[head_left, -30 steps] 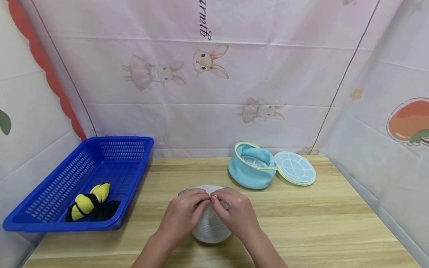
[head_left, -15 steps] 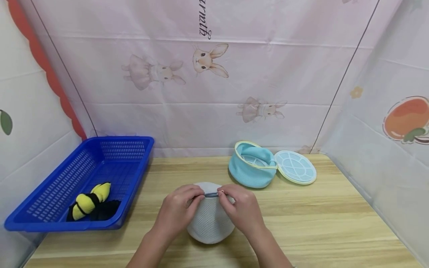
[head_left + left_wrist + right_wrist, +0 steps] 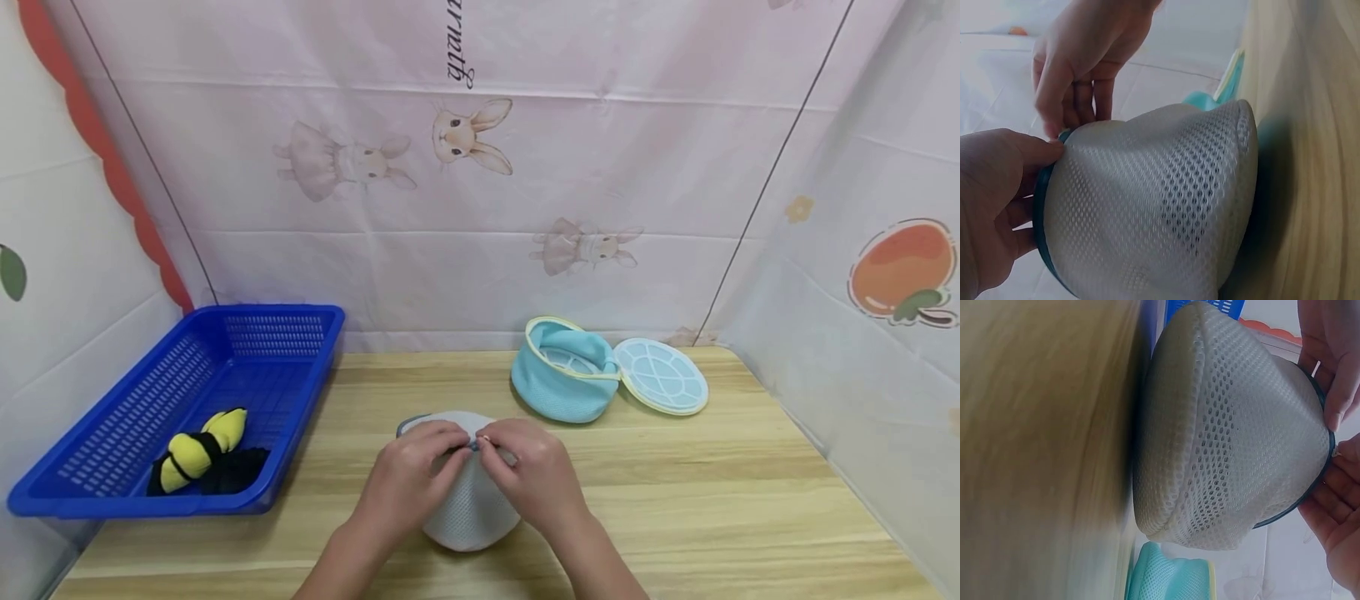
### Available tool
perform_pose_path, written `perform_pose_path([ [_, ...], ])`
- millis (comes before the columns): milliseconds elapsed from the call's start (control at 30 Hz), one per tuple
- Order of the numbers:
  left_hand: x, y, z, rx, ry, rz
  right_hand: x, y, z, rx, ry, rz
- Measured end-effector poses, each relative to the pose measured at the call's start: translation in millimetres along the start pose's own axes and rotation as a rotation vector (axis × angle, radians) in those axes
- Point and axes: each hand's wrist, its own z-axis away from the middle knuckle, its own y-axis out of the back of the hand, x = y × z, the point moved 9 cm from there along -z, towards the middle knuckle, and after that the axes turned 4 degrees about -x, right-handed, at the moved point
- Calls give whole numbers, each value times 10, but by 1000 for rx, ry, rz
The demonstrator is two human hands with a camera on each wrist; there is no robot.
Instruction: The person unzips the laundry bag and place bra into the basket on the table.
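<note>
A white mesh laundry bag (image 3: 468, 521) stands on the table in front of me, its dark teal zipper edge (image 3: 1285, 515) at the top. My left hand (image 3: 411, 471) pinches that edge between thumb and fingers. Close beside it, my right hand (image 3: 536, 468) pinches a small pale zipper pull (image 3: 1335, 451) at the rim. Both sets of fingertips nearly meet over the middle of the bag in the head view. The left wrist view shows the bag's mesh side (image 3: 1147, 187) slightly creased; the fingers hide part of the zipper.
A blue plastic basket (image 3: 307, 400) at the left holds a yellow-and-black cloth bundle (image 3: 191, 454) and a black cloth (image 3: 236, 471). Behind to the right, a turquoise mesh bag (image 3: 562, 400) stands with its round lid (image 3: 663, 375) folded out. A printed curtain (image 3: 465, 275) hangs behind the table.
Half a second ago my hands were farther apart, with a stretch of zipper showing between them. They have come back together over the bag, much as one second ago.
</note>
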Motion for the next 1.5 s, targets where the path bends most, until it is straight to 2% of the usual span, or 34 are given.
perform_pose_path([
  [267,56,-15,21,25,-46,-11,-55,-31,4,-23,15,-19],
  [467,54,-7,8,34,-59,-8,-60,7,-10,14,32,-17],
  [600,46,10,-2,27,-45,-18,-51,22,-19,24,36,-14],
  [800,4,50,-6,15,3,-24,17,61,-14,33,-7,-4],
  [1033,-34,112,-4,32,12,-28,93,81,3,34,-48,2],
  [1500,-72,80,-36,7,27,-41,110,50,-2,23,-35,-24],
])
